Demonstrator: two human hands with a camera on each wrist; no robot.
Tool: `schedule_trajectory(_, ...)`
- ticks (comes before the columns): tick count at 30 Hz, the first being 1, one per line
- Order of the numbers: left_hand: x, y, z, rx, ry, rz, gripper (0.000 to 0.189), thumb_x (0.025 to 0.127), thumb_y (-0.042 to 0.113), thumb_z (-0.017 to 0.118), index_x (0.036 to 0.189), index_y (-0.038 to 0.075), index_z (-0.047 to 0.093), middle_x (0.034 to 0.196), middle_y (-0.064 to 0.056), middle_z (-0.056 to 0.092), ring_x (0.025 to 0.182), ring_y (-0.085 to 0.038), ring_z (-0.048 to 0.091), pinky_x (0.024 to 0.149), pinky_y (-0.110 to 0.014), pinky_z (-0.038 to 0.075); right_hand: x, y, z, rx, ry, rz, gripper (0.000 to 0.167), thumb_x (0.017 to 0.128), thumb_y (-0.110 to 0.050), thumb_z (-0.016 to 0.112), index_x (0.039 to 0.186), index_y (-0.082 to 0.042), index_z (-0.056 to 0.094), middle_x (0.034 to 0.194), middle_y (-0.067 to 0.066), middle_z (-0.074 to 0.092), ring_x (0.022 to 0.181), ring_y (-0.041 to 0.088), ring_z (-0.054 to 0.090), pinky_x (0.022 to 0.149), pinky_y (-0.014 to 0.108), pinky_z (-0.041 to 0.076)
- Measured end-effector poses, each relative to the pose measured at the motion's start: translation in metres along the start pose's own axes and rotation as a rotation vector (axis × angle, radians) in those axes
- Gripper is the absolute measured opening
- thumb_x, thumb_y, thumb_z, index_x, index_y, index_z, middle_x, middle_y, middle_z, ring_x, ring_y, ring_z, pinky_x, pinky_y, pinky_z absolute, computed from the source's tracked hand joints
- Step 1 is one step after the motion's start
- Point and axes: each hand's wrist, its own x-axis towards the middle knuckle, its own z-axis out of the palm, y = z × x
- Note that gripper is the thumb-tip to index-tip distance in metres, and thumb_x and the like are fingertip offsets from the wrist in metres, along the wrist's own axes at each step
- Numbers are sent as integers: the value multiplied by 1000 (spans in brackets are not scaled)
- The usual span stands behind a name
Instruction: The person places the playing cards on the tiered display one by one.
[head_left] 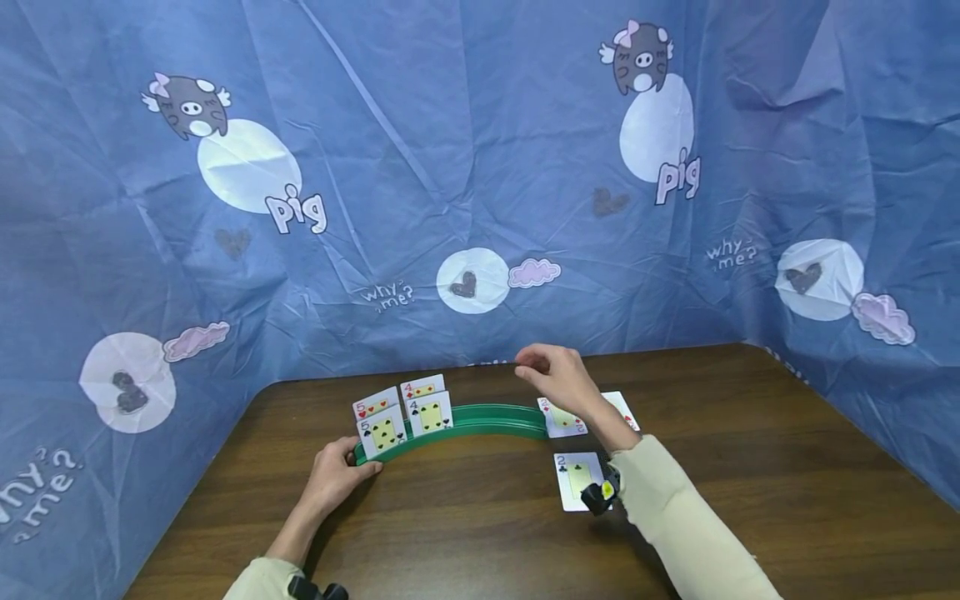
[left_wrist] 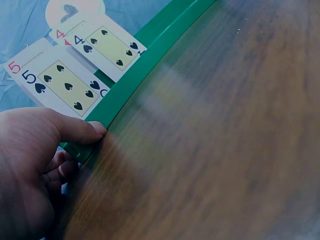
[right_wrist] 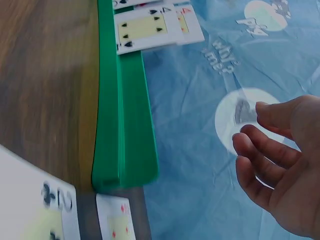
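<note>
A curved green card holder [head_left: 495, 421] stands on the table, and my left hand [head_left: 333, 475] grips its left end, the thumb along the front side. At that end the five of spades [left_wrist: 67, 82] stands before a red five [head_left: 375, 406]. Beside them the four of spades [left_wrist: 107, 45] stands before the four of diamonds [head_left: 423, 386]. My right hand [head_left: 558, 379] is raised near the holder's right part, fingers loosely bent and holding nothing. Below it lie the two of diamonds [head_left: 562, 419], at the holder's right end, and the two of clubs [head_left: 577, 479], closer to me.
Another card [head_left: 621, 408] with a red mark lies partly behind my right wrist. The brown wooden table [head_left: 465, 533] ends at a blue cloth [head_left: 420, 208] printed with pigs and hearts, which hangs behind and on both sides.
</note>
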Motion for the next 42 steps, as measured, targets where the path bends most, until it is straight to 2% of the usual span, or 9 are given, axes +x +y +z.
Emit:
schedule_trajectory(6, -1, 0, -1, 1, 0, -4, 42, 81, 12, 78, 117, -6, 67, 111, -21, 69, 96, -24, 59, 82, -38, 47, -11, 14, -15, -11, 7, 81, 18, 94, -18, 68, 109, -8, 72, 102, 9, 76, 88, 18, 67, 78, 33, 53)
schedule_trajectory(12, -2, 1, -3, -5, 4, 4, 41, 81, 12, 78, 116, -6, 67, 110, -21, 69, 95, -23, 59, 80, -35, 47, -21, 29, -28, -35, 12, 127, 19, 95, -19, 67, 110, -8, 72, 104, 10, 75, 91, 21, 68, 78, 33, 52)
schedule_trajectory(18, -1, -1, -2, -2, 6, -13, 40, 82, 12, 77, 117, -6, 67, 112, -21, 69, 96, -24, 59, 81, -36, 47, -26, 46, -38, -68, 17, 142, 20, 94, -19, 68, 109, -7, 71, 102, 11, 75, 87, 19, 65, 74, 30, 50)
schedule_trajectory(29, -2, -2, -3, -5, 1, -17, 40, 82, 11, 76, 117, -6, 66, 112, -22, 68, 96, -24, 59, 82, -37, 48, -35, 79, -54, -143, 35, 203, 16, 91, -16, 70, 102, -5, 73, 94, 11, 74, 83, 18, 62, 73, 30, 46)
schedule_trajectory(42, -1, 1, -1, -8, -9, -27, 42, 84, 11, 75, 120, -6, 65, 115, -22, 68, 99, -25, 59, 87, -41, 48, -42, 106, -51, -164, -68, 236, 12, 88, -15, 72, 96, -6, 74, 93, 10, 75, 80, 14, 60, 74, 30, 43)
